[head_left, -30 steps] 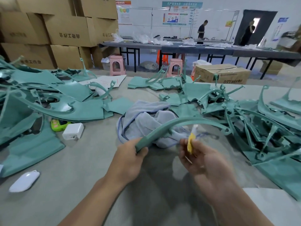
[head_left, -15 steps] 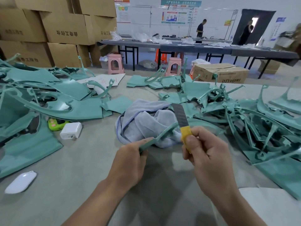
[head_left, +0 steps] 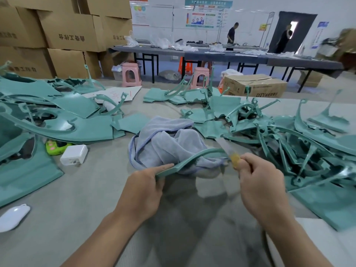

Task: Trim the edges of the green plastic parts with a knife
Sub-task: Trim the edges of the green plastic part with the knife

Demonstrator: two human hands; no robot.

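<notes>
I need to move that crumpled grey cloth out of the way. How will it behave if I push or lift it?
The grey cloth lies in soft folds, so it is probably floppy and would bunch rather than slide whole. It looks light, likely a one-hand lift. The curved green strip held by the left hand crosses over it, so the cloth may catch on it.

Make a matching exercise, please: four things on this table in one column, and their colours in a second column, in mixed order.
Things:
1. curved plastic part held by the left hand
2. knife handle in the right hand
3. charger block
4. crumpled cloth

Colours:
A. yellow
B. pale grey-blue
C. green
D. white

Pairs: 1-C, 2-A, 3-D, 4-B
</notes>
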